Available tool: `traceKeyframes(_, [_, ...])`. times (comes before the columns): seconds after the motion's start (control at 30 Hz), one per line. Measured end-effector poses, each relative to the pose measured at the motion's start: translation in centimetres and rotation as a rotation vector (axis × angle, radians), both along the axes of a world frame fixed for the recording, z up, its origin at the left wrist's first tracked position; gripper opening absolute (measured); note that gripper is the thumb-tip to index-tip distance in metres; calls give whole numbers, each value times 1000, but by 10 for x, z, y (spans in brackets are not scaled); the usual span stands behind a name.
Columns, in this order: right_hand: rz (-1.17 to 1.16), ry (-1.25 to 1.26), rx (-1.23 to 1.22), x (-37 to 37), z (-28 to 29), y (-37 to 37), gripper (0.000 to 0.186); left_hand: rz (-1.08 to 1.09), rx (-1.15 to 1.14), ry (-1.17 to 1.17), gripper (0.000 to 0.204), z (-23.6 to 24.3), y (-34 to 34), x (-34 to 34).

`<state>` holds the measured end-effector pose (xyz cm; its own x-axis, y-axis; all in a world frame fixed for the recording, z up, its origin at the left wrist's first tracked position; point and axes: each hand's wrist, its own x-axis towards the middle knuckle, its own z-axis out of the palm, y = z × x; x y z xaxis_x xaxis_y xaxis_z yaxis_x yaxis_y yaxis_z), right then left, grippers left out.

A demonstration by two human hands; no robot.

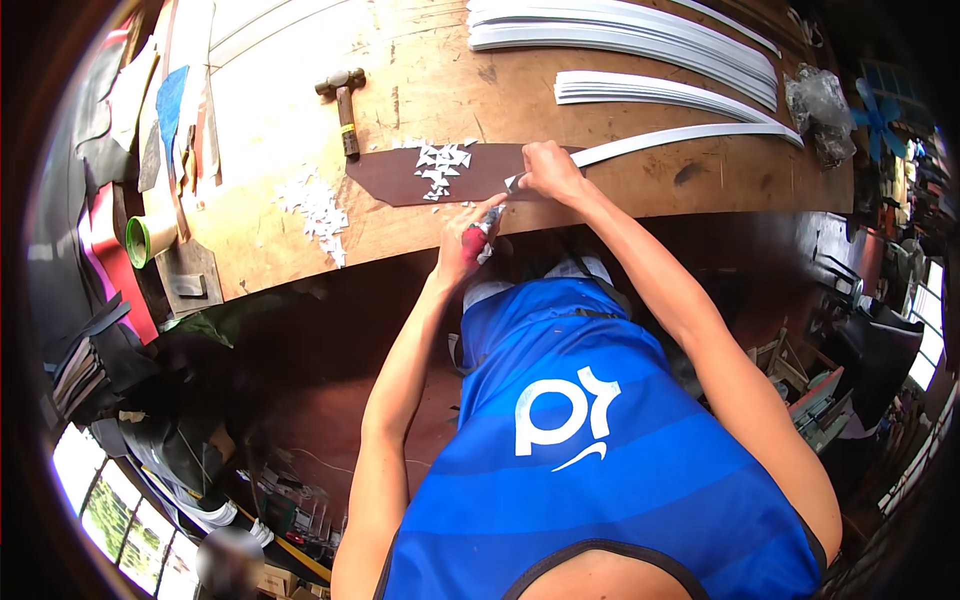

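Note:
My right hand (pixel 552 172) is closed over the right part of a dark brown board (pixel 400 186). A short dark blade (pixel 514 183) sticks out from its fingers on the left; its handle is hidden in the fist. Just beyond that hand starts a white strip (pixel 690 134), curving away to the right. My left hand (pixel 462 242) is at the table's front edge, one finger stretched toward the blade. A small red item (pixel 474 241) and pale bits show against its curled fingers; what they are I cannot make out. White cut scraps (pixel 440 162) lie on the board.
More white scraps (pixel 322 212) lie left of the board on the wooden table (pixel 270 120). A hammer (pixel 345 110) rests behind it. Stacks of white strips (pixel 620 45) fill the back right, near a clear plastic bag (pixel 825 105). A green-edged roll (pixel 140 242) sits at far left.

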<state>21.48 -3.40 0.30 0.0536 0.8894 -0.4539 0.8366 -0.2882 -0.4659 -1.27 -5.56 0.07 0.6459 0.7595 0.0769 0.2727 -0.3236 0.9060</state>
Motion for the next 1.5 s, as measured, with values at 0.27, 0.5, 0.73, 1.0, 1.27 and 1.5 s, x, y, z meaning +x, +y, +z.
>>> traceKeyframes(0.27, [-69,62,1,-2,11,-7,38,-14,1,69,37,1,1,0])
traceKeyframes(0.5, [-125,67,1,-4,4,-9,41,-9,-1,22,34,0,3,1])
traceKeyframes(0.73, [-188,78,-18,-5,7,-7,40,-47,89,73,27,-5,13,2])
traceKeyframes(1.0, [-251,134,11,-5,-1,-7,37,-91,89,92,25,-7,19,5])
traceKeyframes(1.27, [-270,160,47,-6,-5,-11,36,-137,67,116,25,-7,24,5])
traceKeyframes(1.5, [-262,177,122,-5,-16,-13,37,-88,74,97,35,-3,27,20])
